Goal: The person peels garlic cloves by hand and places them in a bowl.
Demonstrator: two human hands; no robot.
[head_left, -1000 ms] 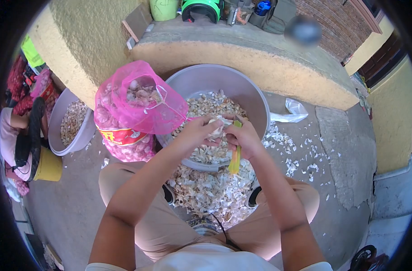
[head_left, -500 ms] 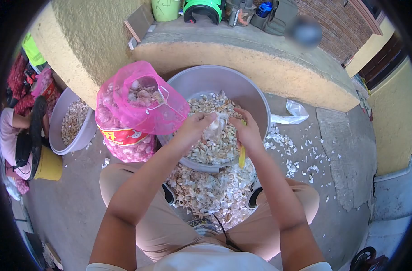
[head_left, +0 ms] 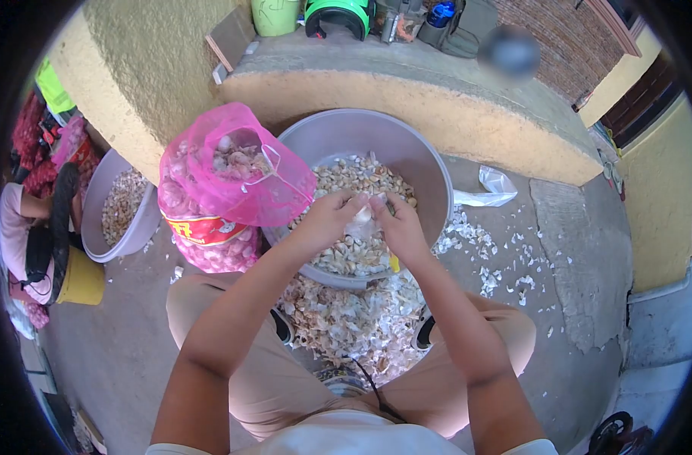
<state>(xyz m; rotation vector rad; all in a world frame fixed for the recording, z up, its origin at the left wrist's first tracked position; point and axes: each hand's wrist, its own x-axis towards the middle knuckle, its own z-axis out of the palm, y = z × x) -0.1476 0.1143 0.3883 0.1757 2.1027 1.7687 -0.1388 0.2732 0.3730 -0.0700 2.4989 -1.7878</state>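
Note:
Both hands meet over a large grey basin (head_left: 427, 152) filled partly with loose garlic cloves (head_left: 346, 262). My left hand (head_left: 332, 218) is closed around a whitish garlic bulb (head_left: 360, 225), partly hidden by the fingers. My right hand (head_left: 400, 231) touches the bulb from the other side with bent fingertips. Beneath that palm shows a slim yellow handle (head_left: 394, 262); its other end is hidden, so I cannot make out the tool. Left of the basin stands a pink mesh sack (head_left: 209, 197) of garlic bulbs, its top open and folded toward the basin.
Garlic skins (head_left: 353, 318) are heaped between my feet, and more lie scattered to the right beside a clear plastic bag (head_left: 488, 189). At left, a person (head_left: 31, 220) sits near a second basin (head_left: 137, 216) of cloves and a yellow bucket (head_left: 84, 277). A concrete ledge (head_left: 407, 102) runs behind.
My right hand has shifted left and slightly down, its fingertips now closer to the left hand's. Less of the yellow handle shows beneath it. The left hand stays nearly in place.

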